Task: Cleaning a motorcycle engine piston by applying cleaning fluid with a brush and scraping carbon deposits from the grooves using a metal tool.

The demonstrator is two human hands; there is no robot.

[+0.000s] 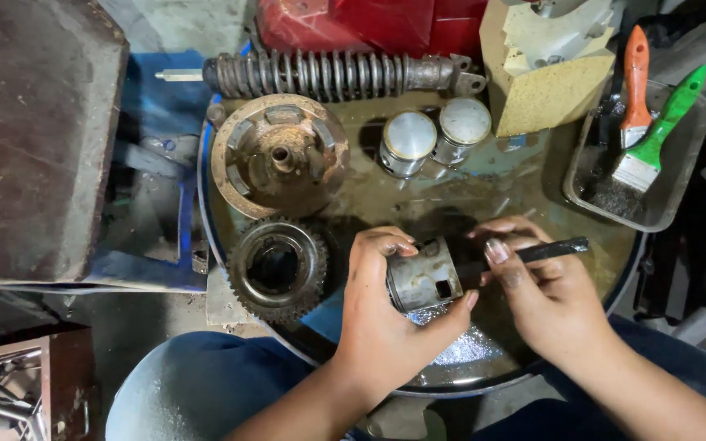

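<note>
A round, grimy metal table (549,237) with a blue rim is seen from above, wet with oily liquid. Along its far edge a long, rusty coil-spring shock absorber (337,75) is laid sideways. Below it, at the left of the table, a rusted round clutch drum (278,155) is set, and just in front of that a dark toothed gear ring (278,268) is placed. To the right, partly over the table's edge, a grey plastic tray (680,175) is seen, in which a green-handled paintbrush (655,135) and an orange-handled brush (636,82) are lying. Two shiny silver pistons (435,135) are stood side by side near the middle of the far part of the table.

Over the near part of the table, a small grey metal piston (422,278) is gripped in the left hand (382,318), with fingers curled round its skirt. A thin black rod-shaped tool (549,249) is pinched in the closed right hand (545,294), and its tip is pressed against the held piston's end.
</note>
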